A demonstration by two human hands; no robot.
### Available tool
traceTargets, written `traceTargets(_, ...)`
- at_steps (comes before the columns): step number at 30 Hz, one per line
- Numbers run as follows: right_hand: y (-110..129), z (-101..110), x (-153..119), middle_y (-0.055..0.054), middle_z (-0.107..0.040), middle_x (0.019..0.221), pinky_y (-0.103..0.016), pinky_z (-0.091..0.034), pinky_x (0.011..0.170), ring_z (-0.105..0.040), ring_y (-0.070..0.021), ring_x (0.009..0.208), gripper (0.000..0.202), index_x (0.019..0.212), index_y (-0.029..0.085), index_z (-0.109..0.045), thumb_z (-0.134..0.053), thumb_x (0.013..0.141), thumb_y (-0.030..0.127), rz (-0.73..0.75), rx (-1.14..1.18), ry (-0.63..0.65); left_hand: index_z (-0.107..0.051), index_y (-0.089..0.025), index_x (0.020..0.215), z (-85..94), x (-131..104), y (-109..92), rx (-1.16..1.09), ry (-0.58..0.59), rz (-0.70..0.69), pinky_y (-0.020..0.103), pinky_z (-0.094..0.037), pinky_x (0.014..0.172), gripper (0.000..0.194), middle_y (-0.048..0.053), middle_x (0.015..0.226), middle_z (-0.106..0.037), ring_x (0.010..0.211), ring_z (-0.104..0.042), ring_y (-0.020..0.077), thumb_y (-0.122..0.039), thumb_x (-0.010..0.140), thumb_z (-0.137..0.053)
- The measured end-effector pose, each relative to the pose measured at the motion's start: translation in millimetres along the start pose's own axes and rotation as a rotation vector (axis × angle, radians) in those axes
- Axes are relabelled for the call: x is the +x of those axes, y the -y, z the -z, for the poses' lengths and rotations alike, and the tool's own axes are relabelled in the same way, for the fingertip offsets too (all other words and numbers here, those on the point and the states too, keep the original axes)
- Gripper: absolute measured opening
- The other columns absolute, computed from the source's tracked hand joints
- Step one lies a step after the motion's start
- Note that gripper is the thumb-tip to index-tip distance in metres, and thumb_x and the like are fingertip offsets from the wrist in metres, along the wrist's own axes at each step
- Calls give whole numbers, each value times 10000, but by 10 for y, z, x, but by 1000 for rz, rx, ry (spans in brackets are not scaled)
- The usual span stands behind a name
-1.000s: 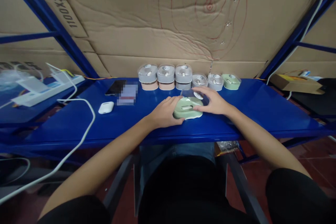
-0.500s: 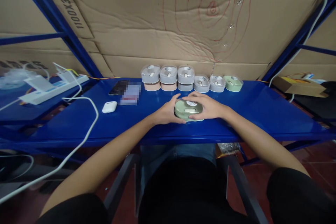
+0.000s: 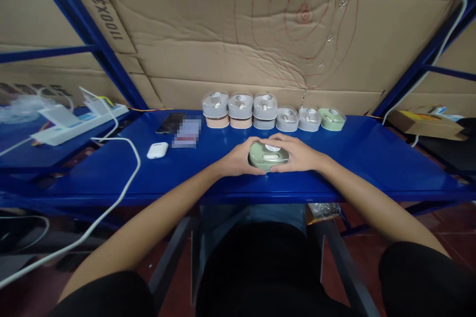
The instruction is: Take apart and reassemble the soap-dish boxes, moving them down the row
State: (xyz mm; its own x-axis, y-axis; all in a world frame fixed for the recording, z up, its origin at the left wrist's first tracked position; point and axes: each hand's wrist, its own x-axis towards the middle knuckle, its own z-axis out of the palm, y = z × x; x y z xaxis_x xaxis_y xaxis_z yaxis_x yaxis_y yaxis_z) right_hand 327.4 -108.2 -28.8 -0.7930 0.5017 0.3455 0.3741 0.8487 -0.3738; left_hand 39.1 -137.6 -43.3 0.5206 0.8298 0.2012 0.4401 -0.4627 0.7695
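Note:
A green oval box [image 3: 268,157] with a clear lid and a round white label is near the front edge of the blue table [image 3: 208,187]. My left hand [image 3: 241,157] grips its left side, thumb at the front and fingers at the back. On the right side, my right hand [image 3: 299,153] holds the same box in a similar way. Behind stand grey boxes [image 3: 265,106], some stacked on pinkish ones [image 3: 217,121], and one light green box [image 3: 332,119] at the right end of the row.
A white earbud case [image 3: 157,150], a dark phone [image 3: 171,123] and a blurred-out item [image 3: 187,132] lie on the left. A white cable [image 3: 130,178] crosses the left side near a power strip [image 3: 78,126]. An open carton [image 3: 427,125] sits at the right.
My right hand's fingers have shifted from over the lid to the right side of the green box. The box's lid and base now look aligned. The view has shifted slightly.

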Motion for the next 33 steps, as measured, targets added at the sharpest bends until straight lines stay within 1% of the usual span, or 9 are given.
traceTargets(5, -124, -51, -96, -128, -687, 1505, -614, -567, 1243, -693, -388, 1403, 1053, 1781, 407, -538, -959, 864, 710, -25, 86, -18, -510, -243, 1603, 6, -31, 19, 22, -8, -13, 619, -543, 1257, 1079, 177, 1599, -680, 1501, -658, 441, -486, 695, -1041)
traceTargets(9, -109, -59, -92, -150, -722, 1446, -625, -577, 1216, -728, -401, 1340, 1051, 1721, 322, -629, -953, 825, 767, -66, 50, -82, -439, -217, 1680, 13, -50, 64, 33, -60, -20, 637, -516, 1306, 1167, 217, 1650, -630, 1541, -630, 449, -514, 714, -1022)
traceTargets(13, -100, 246, -154, -148, -750, 1515, -667, -535, 1246, -710, -437, 1383, 1005, 1660, 313, -673, -932, 813, 787, -106, -91, -311, -375, -210, 1723, 24, -45, 154, 37, -215, -20, 639, -511, 1320, 1094, 217, 1607, -641, 1508, -654, 410, -556, 845, -928)
traceTargets(15, -201, 519, -212, -171, -719, 1593, -695, -504, 1262, -664, -465, 1442, 1008, 1667, 292, -648, -928, 818, 757, -225, -235, -526, -382, -203, 1715, 25, -36, 191, 66, -252, 14, 631, -521, 1313, 1031, 210, 1580, -646, 1482, -667, 396, -571, 892, -882)
traceTargets(17, -397, 806, -257, -211, -673, 1643, -694, -486, 1267, -622, -458, 1477, 979, 1696, 239, -594, -883, 878, 693, -444, -387, -728, -402, -198, 1701, 20, -28, 215, 92, -242, 49, 628, -536, 1297, 994, 204, 1560, -648, 1465, -672, 395, -582, 909, -863)
traceTargets(20, -792, 1124, -277, -253, -703, 1544, -644, -491, 1245, -637, -419, 1411, 879, 1623, 150, -622, -883, 884, 548, -805, -475, -908, -439, -218, 1679, 11, -18, 228, 130, -234, 53, 640, -546, 1278, 944, 186, 1530, -661, 1451, -674, 402, -575, 914, -861)
traceTargets(25, -1264, 1179, -304, -303, -653, 1512, -601, -499, 1185, -646, -439, 1377, 834, 1506, 141, -670, -962, 821, 517, -1201, -449, -880, -468, -206, 1647, 18, -21, 201, 178, -223, 58, 643, -551, 1277, 875, 201, 1528, -667, 1437, -685, 402, -563, 940, -839)
traceTargets(29, -1361, 1075, -356, -430, -595, 1522, -620, -479, 1155, -629, -507, 1374, 914, 1485, 29, -643, -973, 816, 556, -1232, -471, -867, -471, -204, 1637, 30, -35, 174, 203, -197, 65, 641, -541, 1300, 850, 213, 1584, -641, 1490, -665, 411, -555, 950, -830)
traceTargets(33, -1354, 1085, -376, -404, -611, 1531, -675, -465, 1191, -620, -538, 1415, 903, 1506, 36, -613, -868, 879, 635, -1250, -498, -853, -462, -189, 1645, 29, -41, 182, 215, -164, 51, 636, -512, 1331, 850, 228, 1631, -610, 1546, -633, 420, -547, 961, -819)
